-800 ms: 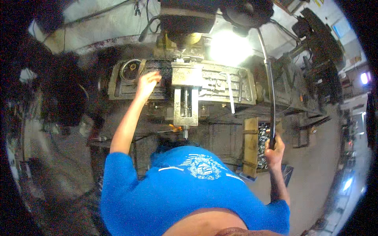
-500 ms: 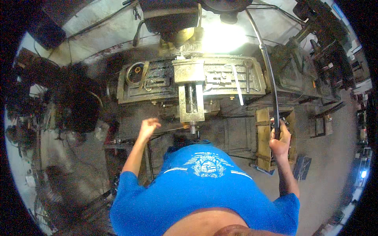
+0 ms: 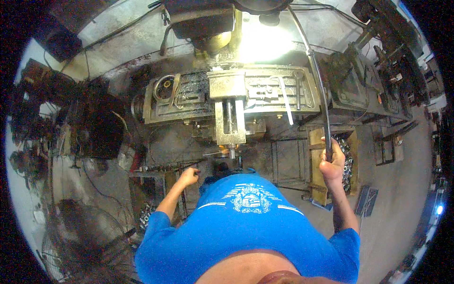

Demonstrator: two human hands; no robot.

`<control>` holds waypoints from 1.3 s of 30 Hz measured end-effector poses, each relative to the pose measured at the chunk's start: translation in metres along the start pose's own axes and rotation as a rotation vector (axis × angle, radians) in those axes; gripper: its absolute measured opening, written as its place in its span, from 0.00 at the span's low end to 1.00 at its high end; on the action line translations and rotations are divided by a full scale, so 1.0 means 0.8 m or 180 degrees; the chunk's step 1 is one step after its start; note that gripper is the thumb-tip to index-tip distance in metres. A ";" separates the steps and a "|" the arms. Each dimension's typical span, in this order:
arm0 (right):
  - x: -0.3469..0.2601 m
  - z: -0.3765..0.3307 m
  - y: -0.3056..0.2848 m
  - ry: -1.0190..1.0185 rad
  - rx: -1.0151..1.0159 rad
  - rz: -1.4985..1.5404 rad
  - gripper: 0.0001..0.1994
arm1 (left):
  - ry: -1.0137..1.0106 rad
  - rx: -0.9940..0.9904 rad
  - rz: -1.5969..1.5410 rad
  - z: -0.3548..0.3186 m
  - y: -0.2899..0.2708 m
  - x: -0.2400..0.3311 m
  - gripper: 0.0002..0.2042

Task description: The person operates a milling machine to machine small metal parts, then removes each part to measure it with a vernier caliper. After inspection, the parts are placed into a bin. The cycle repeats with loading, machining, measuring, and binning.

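My right hand (image 3: 333, 163) is wrapped round the lower end of a long dark lever (image 3: 320, 78), which runs up to the machine head (image 3: 201, 21). Beside the left of my blue shirt, my left hand (image 3: 189, 176) has its fingers curled together; a small dark spot shows at the fingertips, too small to name. Ahead of me a metal vise (image 3: 227, 87) is mounted on the slotted machine table (image 3: 198, 108), its screw end (image 3: 231, 152) pointing toward me. What sits in the vise jaws is hard to make out.
On the table lie a ring-shaped part (image 3: 165, 87), a pale flat strip (image 3: 286, 102) and a wrench (image 3: 298, 90). A wooden crate (image 3: 318, 165) of metal parts stands at the right. Left of me is a low stand (image 3: 146, 174) with small items. A bright lamp (image 3: 267, 42) glares behind.
My left hand has moved down toward my body and its fingers have drawn in. My right hand, still on the lever, has shifted slightly left and up.
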State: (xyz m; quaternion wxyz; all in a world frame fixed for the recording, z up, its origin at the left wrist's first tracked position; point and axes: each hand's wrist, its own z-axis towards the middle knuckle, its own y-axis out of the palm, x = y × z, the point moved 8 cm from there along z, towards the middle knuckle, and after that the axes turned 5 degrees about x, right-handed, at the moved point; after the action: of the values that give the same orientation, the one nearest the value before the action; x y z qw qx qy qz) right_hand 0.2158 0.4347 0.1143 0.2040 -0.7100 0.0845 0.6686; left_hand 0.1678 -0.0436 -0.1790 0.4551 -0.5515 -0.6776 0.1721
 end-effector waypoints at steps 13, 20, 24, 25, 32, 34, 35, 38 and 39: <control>0.002 0.007 0.007 0.0089 0.0077 -0.0055 0.29 | -0.0113 0.0205 -0.0311 0.000 -0.015 -0.020 0.16; 0.016 0.013 0.009 0.0013 0.0072 -0.0135 0.29 | -0.0258 0.0458 -0.0472 -0.002 -0.025 -0.038 0.14; 0.026 0.016 0.011 0.0055 0.0066 -0.0073 0.29 | -0.0390 0.0320 -0.0518 -0.007 -0.034 -0.034 0.15; 0.024 0.017 0.014 0.0063 0.0066 -0.0101 0.29 | -0.0368 0.0373 -0.0505 -0.003 -0.030 -0.043 0.15; 0.024 0.027 0.026 -0.0287 0.0044 -0.0380 0.25 | -0.0376 0.0444 -0.0443 0.003 -0.021 -0.070 0.17; 0.040 0.038 0.031 -0.0304 0.0088 -0.0398 0.24 | -0.0541 0.0245 -0.0454 -0.007 -0.029 -0.060 0.17; 0.050 0.046 0.035 -0.0317 0.0106 -0.0411 0.24 | -0.0487 0.0319 -0.0441 -0.010 -0.036 -0.055 0.17; 0.091 0.071 0.041 -0.0690 0.0350 -0.0785 0.20 | -0.0422 0.0483 -0.0438 -0.026 -0.045 -0.052 0.17; 0.093 0.077 0.044 -0.0797 0.0434 -0.0906 0.20 | -0.0425 0.0477 -0.0461 -0.027 -0.047 -0.052 0.17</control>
State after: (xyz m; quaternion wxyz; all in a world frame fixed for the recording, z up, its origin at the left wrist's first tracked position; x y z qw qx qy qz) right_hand 0.1523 0.4389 0.0333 0.3530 -0.6107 0.0023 0.7088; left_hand 0.1622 -0.0998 -0.1575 0.4601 -0.4530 -0.7296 0.2252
